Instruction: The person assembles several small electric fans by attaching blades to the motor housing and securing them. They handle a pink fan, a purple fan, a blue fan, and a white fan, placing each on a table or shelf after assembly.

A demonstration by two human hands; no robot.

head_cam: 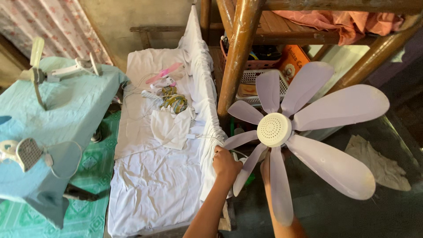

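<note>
Lilac plastic blades spread out in front of me: I hold a pale fan rotor (308,132) up over the dark floor, its round white hub (274,129) with a perforated face turned toward me and its long paddles fanning out on all sides. My right hand (265,166) is behind the rotor, under the hub; the lower blades cover most of it, so I cannot tell whether its fingers are closed on anything. My left hand (225,164) is curled shut at the edge of the white sheet (154,185), just beside the tip of one lower-left blade, and whether it grips the cloth, the blade or something else I cannot make out.

The sheet covers a narrow cot and rises along its right side as a soft wall. On it lie a folded white cloth (169,128), a small pink fan (164,73), a tangle of white cable (150,94) and a small patterned bundle (175,102). A varnished wooden post (238,53) stands just right of the cot, with baskets (255,66) on a shelf behind it and an orange cloth (348,20) on the boards above. To my left a light blue cover (66,114) drapes over a table, with two more fan parts (26,152) resting on it. A crumpled rag (379,163) lies on the floor beyond the blades.
</note>
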